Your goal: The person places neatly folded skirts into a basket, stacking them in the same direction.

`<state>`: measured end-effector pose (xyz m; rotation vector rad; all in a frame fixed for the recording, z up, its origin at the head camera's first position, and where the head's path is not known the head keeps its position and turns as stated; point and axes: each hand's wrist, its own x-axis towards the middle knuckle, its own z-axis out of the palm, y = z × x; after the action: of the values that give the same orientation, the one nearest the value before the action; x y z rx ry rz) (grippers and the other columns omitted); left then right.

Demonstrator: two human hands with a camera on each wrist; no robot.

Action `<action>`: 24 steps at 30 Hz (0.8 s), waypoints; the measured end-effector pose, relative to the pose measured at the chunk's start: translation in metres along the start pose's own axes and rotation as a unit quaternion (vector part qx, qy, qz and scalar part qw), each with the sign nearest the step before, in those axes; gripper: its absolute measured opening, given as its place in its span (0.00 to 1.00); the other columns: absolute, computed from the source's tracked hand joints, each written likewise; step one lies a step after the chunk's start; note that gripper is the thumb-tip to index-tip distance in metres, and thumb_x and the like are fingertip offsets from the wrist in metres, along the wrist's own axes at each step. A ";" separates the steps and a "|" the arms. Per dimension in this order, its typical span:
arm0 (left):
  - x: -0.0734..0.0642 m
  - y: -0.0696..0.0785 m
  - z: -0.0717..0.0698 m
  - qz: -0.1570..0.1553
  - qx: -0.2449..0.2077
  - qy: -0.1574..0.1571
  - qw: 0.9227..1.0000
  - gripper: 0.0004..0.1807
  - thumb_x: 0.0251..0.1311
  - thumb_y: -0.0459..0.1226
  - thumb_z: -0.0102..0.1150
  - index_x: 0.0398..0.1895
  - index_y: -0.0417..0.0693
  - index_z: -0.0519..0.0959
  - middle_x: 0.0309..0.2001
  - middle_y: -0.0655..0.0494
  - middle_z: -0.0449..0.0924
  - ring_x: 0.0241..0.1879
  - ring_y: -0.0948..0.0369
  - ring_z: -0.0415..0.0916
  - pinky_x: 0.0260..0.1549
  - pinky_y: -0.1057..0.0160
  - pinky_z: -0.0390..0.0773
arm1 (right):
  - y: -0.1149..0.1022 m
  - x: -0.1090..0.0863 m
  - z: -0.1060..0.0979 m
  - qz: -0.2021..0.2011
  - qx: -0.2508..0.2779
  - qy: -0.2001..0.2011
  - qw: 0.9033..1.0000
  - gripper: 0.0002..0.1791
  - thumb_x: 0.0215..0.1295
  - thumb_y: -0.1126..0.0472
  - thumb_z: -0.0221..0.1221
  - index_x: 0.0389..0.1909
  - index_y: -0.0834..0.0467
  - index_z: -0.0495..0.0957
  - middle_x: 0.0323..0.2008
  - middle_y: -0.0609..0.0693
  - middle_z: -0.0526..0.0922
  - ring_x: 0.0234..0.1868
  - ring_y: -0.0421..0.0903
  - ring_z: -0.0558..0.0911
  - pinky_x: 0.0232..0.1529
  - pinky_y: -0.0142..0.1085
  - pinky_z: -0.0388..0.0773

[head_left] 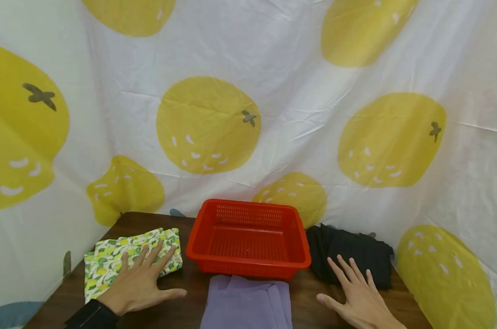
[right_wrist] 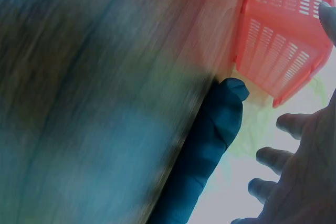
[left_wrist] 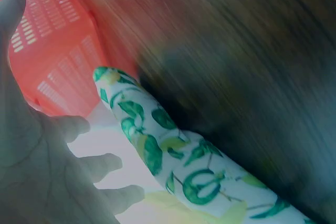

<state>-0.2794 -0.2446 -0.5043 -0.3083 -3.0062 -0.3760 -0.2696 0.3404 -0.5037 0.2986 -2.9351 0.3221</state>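
Observation:
My left hand is spread with straight fingers over a folded lemon-print cloth at the left; in the left wrist view a gap shows between the fingers and that cloth. My right hand is likewise spread, near the front of a folded black cloth at the right. Neither hand holds anything. Between them stands a red plastic basket with slotted walls, nothing inside it. A folded purple cloth lies in front of the basket, its near end cut off by the frame.
Everything lies on a dark wooden table. A white curtain with large yellow lemons hangs behind the table and along both sides, close to its edges. The basket's rim stands higher than the cloths.

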 end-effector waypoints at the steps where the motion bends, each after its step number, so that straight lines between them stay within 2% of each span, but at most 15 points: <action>1: 0.000 0.002 -0.001 -0.001 -0.001 -0.002 1.000 0.68 0.60 0.84 0.65 0.96 0.60 0.62 0.93 0.35 0.59 0.90 0.21 0.54 0.77 0.03 0.41 | -0.001 0.000 0.000 0.000 0.001 -0.001 1.000 0.58 0.74 0.18 0.63 0.95 0.44 0.62 0.92 0.59 0.66 0.91 0.77 0.62 0.80 0.91 0.53; 7: -0.002 0.013 -0.003 0.001 -0.013 -0.012 1.000 0.66 0.61 0.84 0.65 0.94 0.58 0.66 0.92 0.35 0.63 0.88 0.21 0.59 0.77 0.04 0.41 | -0.008 0.001 0.000 0.005 0.012 -0.024 1.000 0.57 0.76 0.18 0.61 0.94 0.46 0.64 0.92 0.59 0.66 0.91 0.76 0.62 0.81 0.88 0.57; 14: -0.002 0.029 -0.005 0.009 -0.024 -0.028 0.999 0.61 0.64 0.83 0.64 0.88 0.54 0.76 0.90 0.37 0.68 0.88 0.23 0.60 0.79 0.06 0.41 | -0.018 0.002 -0.002 0.000 0.042 -0.040 0.998 0.56 0.77 0.18 0.61 0.93 0.49 0.65 0.92 0.60 0.67 0.91 0.75 0.63 0.83 0.84 0.59; 19: -0.003 0.040 -0.003 0.007 -0.053 -0.052 0.997 0.56 0.65 0.82 0.65 0.81 0.53 0.83 0.89 0.38 0.70 0.88 0.25 0.61 0.81 0.08 0.38 | -0.025 -0.001 -0.001 -0.004 0.050 -0.054 0.997 0.55 0.77 0.18 0.61 0.90 0.51 0.70 0.89 0.61 0.71 0.88 0.75 0.68 0.79 0.83 0.67; 24: -0.008 0.050 0.004 0.010 -0.081 -0.067 0.994 0.52 0.65 0.81 0.66 0.75 0.53 0.88 0.87 0.38 0.72 0.85 0.27 0.66 0.80 0.07 0.45 | -0.033 -0.003 0.004 -0.015 0.051 -0.058 0.997 0.52 0.76 0.19 0.63 0.83 0.54 0.78 0.84 0.59 0.77 0.82 0.70 0.77 0.72 0.79 0.78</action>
<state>-0.2615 -0.1978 -0.4978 -0.3913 -3.1063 -0.6231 -0.2602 0.3087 -0.5017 0.3886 -3.0296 0.4657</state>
